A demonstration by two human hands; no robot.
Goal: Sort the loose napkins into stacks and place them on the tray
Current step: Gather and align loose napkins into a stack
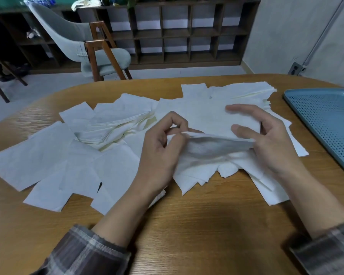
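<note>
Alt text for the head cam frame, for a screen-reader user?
The left hand and right hand hold a bunch of white napkins between them over a wooden table. More loose napkins lie scattered and overlapping across it, mostly to the left. A blue perforated tray sits at the right edge, no napkins on its visible part.

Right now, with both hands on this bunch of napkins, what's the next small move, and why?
Probably tap the held napkins square between the left hand and right hand before moving them to the blue tray at the right: their edges look ragged and misaligned.
</note>
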